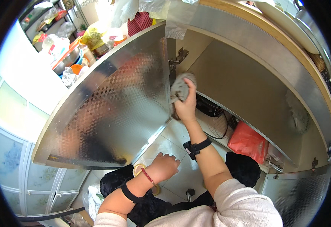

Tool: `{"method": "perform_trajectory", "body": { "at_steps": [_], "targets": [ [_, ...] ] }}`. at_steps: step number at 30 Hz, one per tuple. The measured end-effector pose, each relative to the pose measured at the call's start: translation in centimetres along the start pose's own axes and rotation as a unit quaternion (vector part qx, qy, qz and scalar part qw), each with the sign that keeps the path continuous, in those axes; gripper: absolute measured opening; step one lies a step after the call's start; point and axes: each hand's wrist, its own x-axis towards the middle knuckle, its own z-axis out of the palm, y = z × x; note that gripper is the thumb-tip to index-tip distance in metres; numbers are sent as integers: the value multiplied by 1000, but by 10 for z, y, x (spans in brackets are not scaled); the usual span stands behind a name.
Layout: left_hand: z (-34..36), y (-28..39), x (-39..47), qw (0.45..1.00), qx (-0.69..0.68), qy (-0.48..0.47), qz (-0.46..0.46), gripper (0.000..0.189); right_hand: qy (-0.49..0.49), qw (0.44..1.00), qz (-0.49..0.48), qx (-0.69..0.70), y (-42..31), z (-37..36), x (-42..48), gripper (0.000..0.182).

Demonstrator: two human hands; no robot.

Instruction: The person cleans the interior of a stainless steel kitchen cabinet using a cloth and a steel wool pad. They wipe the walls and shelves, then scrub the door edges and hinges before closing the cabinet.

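My right hand (186,107) grips a grey cloth (181,88) and presses it at the hinge-side edge of the cabinet opening, below a metal hinge (181,56). To its left stands the swung-out cabinet door (120,107), whose patterned metal face shows blurred reflections. My left hand (165,166) is held low over the floor, in front of my knees, with its fingers loosely curled and nothing seen in it. Inside the cabinet, a broad shelf (239,93) lies to the right of the cloth. Part of the cloth is hidden behind my right fingers.
Under the shelf are a red plastic bag (246,139) and a dark wire rack (220,124). Another metal-faced door (296,193) hangs out at the lower right. Bowls (67,61) and bags crowd the upper left. A plastic bag (93,200) lies at the lower left.
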Motion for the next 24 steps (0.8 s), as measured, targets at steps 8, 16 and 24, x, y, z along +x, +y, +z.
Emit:
{"method": "perform_trajectory", "body": {
  "at_steps": [8, 16, 24],
  "targets": [
    [7, -2, -1, 999, -36, 19, -5, 26, -63, 995, -6, -76, 14, 17, 25, 71],
    [4, 3, 1, 1000, 1, -16, -6, 28, -49, 991, 90, -89, 37, 23, 3, 73],
    [7, 9, 13, 1000, 6, -26, 7, 27, -74, 990, 76, -96, 27, 22, 12, 80]
  ]
}}
